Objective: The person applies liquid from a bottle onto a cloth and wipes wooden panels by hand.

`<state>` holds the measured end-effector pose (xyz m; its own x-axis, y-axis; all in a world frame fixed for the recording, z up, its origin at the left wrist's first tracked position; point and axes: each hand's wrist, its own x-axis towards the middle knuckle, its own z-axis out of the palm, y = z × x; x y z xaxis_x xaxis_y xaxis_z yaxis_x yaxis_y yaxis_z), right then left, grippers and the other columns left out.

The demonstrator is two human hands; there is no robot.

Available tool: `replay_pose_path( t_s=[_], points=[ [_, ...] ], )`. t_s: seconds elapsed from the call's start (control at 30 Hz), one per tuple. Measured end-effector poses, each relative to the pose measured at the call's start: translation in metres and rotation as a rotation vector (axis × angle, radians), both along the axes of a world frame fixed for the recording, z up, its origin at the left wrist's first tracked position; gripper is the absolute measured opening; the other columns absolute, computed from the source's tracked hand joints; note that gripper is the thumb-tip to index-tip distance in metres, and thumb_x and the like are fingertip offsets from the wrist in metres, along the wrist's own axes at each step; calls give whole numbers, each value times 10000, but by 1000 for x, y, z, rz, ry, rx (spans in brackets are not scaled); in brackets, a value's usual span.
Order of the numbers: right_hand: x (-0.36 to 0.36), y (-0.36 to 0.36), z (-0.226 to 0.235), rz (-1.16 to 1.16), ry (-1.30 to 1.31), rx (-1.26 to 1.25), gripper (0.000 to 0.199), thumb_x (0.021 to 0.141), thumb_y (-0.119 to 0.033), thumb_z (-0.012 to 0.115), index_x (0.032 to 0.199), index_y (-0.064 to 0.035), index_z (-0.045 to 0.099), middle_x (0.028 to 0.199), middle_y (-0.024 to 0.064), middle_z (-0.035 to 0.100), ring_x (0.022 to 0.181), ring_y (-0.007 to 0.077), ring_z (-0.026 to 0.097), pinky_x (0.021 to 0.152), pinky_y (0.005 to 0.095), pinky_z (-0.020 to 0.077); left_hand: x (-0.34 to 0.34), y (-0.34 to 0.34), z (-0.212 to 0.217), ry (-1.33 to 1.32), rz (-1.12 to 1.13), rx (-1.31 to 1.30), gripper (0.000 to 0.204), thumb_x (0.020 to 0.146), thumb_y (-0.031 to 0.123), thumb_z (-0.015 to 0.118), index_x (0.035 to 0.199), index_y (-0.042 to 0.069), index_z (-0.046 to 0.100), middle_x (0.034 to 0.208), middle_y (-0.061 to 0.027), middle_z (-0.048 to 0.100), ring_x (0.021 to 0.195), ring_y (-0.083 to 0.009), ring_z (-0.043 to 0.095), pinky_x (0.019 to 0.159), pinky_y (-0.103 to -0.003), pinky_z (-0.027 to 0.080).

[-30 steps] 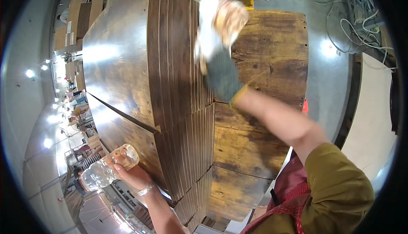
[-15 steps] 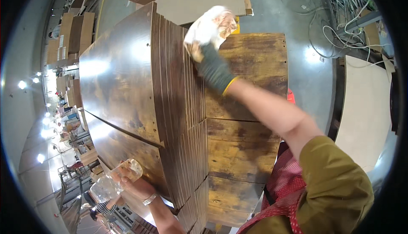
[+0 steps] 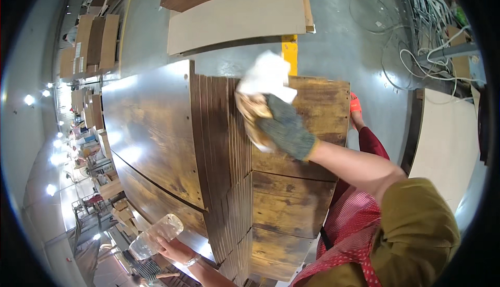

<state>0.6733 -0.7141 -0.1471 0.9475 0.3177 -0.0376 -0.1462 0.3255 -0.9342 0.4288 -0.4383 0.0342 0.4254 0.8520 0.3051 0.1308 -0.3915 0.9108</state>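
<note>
My bare left hand (image 3: 176, 250), with a band at the wrist, is closed around a clear plastic bottle (image 3: 169, 226) held tilted beside the panels at the lower left. A dark grey knitted glove covers my right hand (image 3: 287, 129). Bunched in that hand is a white cloth (image 3: 267, 73) with brownish patches, pressed over the far part of the stacked boards. The cloth is slightly blurred and lies across the board edges (image 3: 214, 120) and part of a brown wood-grain board (image 3: 324, 104). A glossy wood-grain panel (image 3: 151, 125) faces left.
Beyond the stack stands another pile with a pale board (image 3: 234, 23). A yellow floor stripe (image 3: 289, 57) passes behind. Metal parts and cables (image 3: 437, 21) lie at the far right, near a pale panel (image 3: 442, 136). An orange-red slipper (image 3: 354, 104) shows beside the stack.
The view has shifted, so the stack sits lower in the picture. My gloved hand and the cloth have moved a little nearer and to the right. The bottle stays in my left hand.
</note>
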Motion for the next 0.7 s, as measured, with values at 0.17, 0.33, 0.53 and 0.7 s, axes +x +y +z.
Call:
replay_pose_path(
  t_s=[0.17, 0.33, 0.53, 0.7],
  points=[
    [-55, 72, -8, 116, 169, 263, 601, 726, -112, 593, 1264, -21, 342, 1190, 136, 469, 1104, 263, 433, 943, 327, 356, 80, -33, 20, -178, 156, 71, 541, 840, 264, 572, 1286, 42, 363, 1249, -150, 458, 1142, -272, 461, 920, -398, 425],
    [-55, -36, -28, 1223, 88, -100, 369, 734, -152, 623, 1084, -78, 533, 1053, 95, 543, 811, 185, 542, 674, 314, 474, 184, -50, 34, 123, 44, 359, 520, 869, 329, 506, 1258, 11, 373, 1239, -159, 468, 1124, -259, 477, 941, -347, 404],
    [136, -63, 3, 147, 1014, 803, 318, 860, -197, 493, 1131, -32, 496, 990, 66, 568, 774, 126, 558, 633, 220, 492, 246, -51, -7, -99, 202, 118, 534, 854, 297, 552, 1281, 79, 317, 1234, -134, 468, 1123, -252, 463, 915, -399, 406],
    [211, 43, -13, 829, 320, 702, 314, 844, -238, 521, 1069, -20, 514, 956, 120, 581, 888, 200, 551, 782, 350, 475, 268, -66, -26, -207, 206, -32, 541, 828, 286, 595, 1262, 119, 320, 1267, -88, 438, 1126, -263, 468, 861, -414, 466]
  ],
)
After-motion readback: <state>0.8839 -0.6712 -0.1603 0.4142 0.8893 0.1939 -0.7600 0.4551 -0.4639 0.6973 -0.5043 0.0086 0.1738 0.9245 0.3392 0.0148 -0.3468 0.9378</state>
